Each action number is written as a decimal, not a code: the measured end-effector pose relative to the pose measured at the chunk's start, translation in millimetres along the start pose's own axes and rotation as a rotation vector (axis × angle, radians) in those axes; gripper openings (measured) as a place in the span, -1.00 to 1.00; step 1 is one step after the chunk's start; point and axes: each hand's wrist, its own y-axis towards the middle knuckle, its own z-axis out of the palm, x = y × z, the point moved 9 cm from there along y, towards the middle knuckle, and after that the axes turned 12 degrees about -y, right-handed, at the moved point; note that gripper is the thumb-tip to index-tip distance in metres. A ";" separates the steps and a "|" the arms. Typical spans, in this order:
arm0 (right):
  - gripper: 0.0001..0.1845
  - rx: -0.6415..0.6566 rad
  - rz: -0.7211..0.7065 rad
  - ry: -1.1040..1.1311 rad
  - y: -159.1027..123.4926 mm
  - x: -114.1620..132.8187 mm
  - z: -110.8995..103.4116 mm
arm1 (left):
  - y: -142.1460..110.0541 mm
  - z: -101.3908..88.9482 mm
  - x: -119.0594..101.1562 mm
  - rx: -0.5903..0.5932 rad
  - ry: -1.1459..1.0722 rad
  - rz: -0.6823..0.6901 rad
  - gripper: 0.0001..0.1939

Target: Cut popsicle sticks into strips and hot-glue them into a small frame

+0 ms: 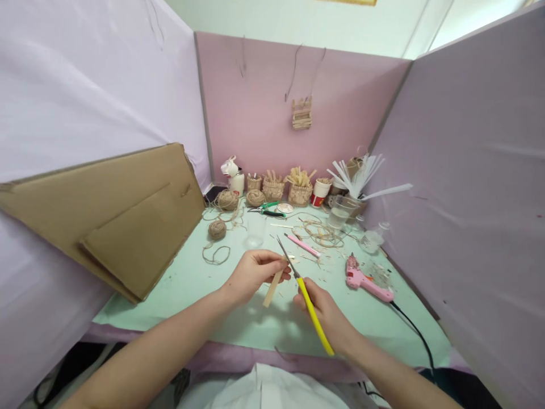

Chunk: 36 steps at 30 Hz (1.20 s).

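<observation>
Between its thumb and fingers, my left hand (pixel 261 270) pinches a flat wooden craft stick (pixel 273 288), whose lower end slants down toward the table's front. My right hand (pixel 321 309) grips a pair of scissors with yellow handles (pixel 314 318). Their dark metal blades point up and left, close beside the fingertips of my left hand. Whether the blades touch the stick cannot be made out. Just beyond the blades, a pink pen-like cutter (pixel 303 245) lies on the green tabletop (pixel 204 295) among small wood scraps.
On the right lies a pink glue gun (pixel 367 283) with a black cord. Twine balls (pixel 217 229), green-handled pliers (pixel 272 213), a clear cup (pixel 256 232) and loose twine (pixel 319 233) are spread behind my hands. Stick holders (pixel 300 193) line the back; cardboard (pixel 128 227) leans left.
</observation>
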 end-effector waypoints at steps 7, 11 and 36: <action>-0.68 0.057 0.090 0.010 -22.9 -8.1 4.5 | -8.8 8.9 19.0 0.001 -0.050 -0.125 -0.77; -0.72 0.107 0.125 0.024 -25.8 -7.4 4.8 | -11.1 7.0 23.2 -0.023 -0.036 -0.178 -0.79; -0.87 0.217 0.209 -0.001 -42.5 -4.0 1.2 | -20.8 12.1 42.0 0.064 0.017 -0.258 -0.80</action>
